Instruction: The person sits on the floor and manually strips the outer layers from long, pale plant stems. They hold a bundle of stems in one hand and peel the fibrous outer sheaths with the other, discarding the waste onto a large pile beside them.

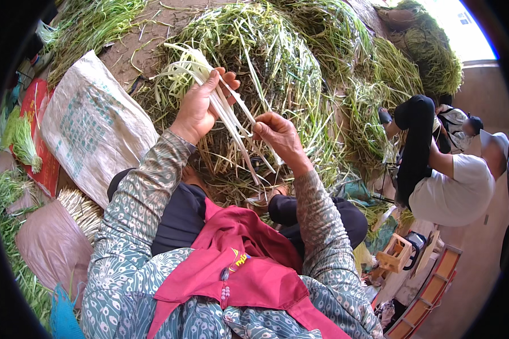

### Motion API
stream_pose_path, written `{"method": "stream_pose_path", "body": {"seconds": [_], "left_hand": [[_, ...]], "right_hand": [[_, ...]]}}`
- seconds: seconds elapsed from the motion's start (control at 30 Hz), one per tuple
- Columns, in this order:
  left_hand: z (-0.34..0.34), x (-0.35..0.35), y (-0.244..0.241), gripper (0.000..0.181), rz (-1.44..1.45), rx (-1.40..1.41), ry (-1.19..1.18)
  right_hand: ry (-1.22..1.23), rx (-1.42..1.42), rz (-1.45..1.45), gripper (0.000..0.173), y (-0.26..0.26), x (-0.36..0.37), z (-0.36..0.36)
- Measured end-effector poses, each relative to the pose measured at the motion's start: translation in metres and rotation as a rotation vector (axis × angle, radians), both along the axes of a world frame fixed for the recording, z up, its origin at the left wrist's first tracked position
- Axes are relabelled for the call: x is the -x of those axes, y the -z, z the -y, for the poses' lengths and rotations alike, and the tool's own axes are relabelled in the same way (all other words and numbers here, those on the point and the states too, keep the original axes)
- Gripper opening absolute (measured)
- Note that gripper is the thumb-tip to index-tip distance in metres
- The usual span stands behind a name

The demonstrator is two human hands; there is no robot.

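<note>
My left hand (205,101) holds a small bunch of long pale stalks (222,108), pinned under the thumb, with several fingers raised. The leafy ends spread to the upper left and the whitish ends hang down to the right. My right hand (280,135) pinches one stalk of the bunch between thumb and forefinger. Both hands are above a big heap of green leaves and stalks (275,63) on the ground. A red apron (237,271) covers my lap.
At the left lie a white woven sack (93,123), a red sheet (46,169) with a green bundle (24,142), and pale stalks (80,207) beside a brownish cloth (53,245). A person (458,186) sits at the right, near a wooden stool (393,253) and a ladder-like frame (430,292).
</note>
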State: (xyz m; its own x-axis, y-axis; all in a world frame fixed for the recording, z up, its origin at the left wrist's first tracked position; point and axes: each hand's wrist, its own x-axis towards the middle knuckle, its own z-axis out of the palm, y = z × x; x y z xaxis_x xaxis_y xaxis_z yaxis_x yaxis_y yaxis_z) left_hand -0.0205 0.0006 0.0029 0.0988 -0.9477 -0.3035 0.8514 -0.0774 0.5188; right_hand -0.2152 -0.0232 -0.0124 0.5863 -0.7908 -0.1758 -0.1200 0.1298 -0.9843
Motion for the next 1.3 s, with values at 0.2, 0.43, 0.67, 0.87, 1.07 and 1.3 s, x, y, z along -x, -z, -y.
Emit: {"method": "stream_pose_path", "body": {"seconds": [0.2,0.43,0.67,0.87,1.07,1.3], "left_hand": [[-0.007,0.014,0.007,0.040,0.095,-0.013,0.068],[-0.010,0.020,0.006,0.027,0.140,-0.099,0.088],[-0.011,0.020,0.001,0.036,0.134,-0.015,0.241],[-0.011,0.017,0.010,0.040,0.167,-0.025,0.226],[-0.013,0.025,0.008,0.044,0.207,-0.028,0.240],[-0.009,0.014,0.008,0.046,0.037,-0.056,0.130]], "right_hand": [[0.146,0.039,-0.065,0.013,-0.011,-0.008,-0.008],[-0.021,-0.127,0.006,0.024,-0.022,-0.005,-0.006],[-0.133,-0.477,0.045,0.022,-0.034,0.000,0.002],[0.065,-0.146,-0.065,0.016,-0.033,-0.018,-0.006],[0.298,0.493,-0.258,0.018,-0.025,-0.026,-0.009],[0.206,0.468,-0.552,0.014,-0.012,0.013,0.004]]}}
